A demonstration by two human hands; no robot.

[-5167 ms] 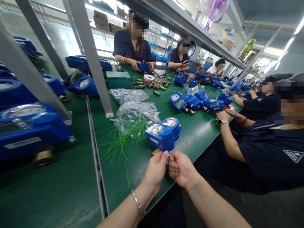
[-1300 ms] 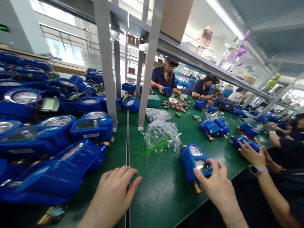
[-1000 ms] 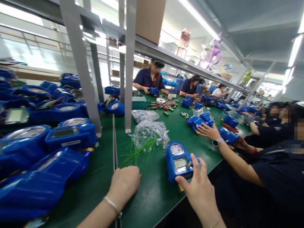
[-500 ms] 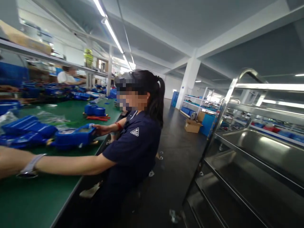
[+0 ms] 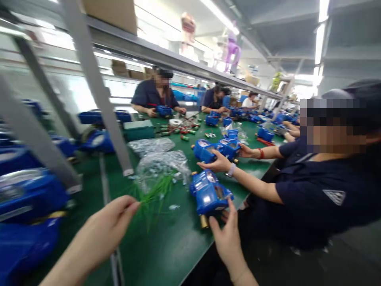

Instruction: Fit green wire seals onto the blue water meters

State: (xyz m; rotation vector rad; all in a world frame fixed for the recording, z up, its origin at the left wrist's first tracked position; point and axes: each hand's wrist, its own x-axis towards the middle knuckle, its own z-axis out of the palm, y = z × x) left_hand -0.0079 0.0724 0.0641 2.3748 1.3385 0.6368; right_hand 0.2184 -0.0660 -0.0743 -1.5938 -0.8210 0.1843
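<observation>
My left hand (image 5: 111,222) is closed in a pinch at the near end of a loose bunch of thin green strands (image 5: 157,190). The strands fan out over clear plastic bags (image 5: 162,163) holding small parts. My right hand (image 5: 229,234) grips the near end of a blue meter housing (image 5: 208,196), thumb below and fingers along its side. This meter has a clear window and a brass fitting (image 5: 204,221), and sits tilted at the green bench's edge. Just beyond it, a co-worker's hands (image 5: 220,162) hold other blue meters (image 5: 205,151).
Blue meters (image 5: 26,198) crowd the left side, beyond grey shelf posts (image 5: 98,91). A green box (image 5: 138,130) and several red-and-green small parts (image 5: 184,138) lie farther back. A co-worker (image 5: 315,190) sits close on the right; others work across the green bench (image 5: 166,246).
My view has swung left, from the aisle and metal rack to the bench. Both my hands now show, with the green strands and a blue meter; the co-worker appears farther right.
</observation>
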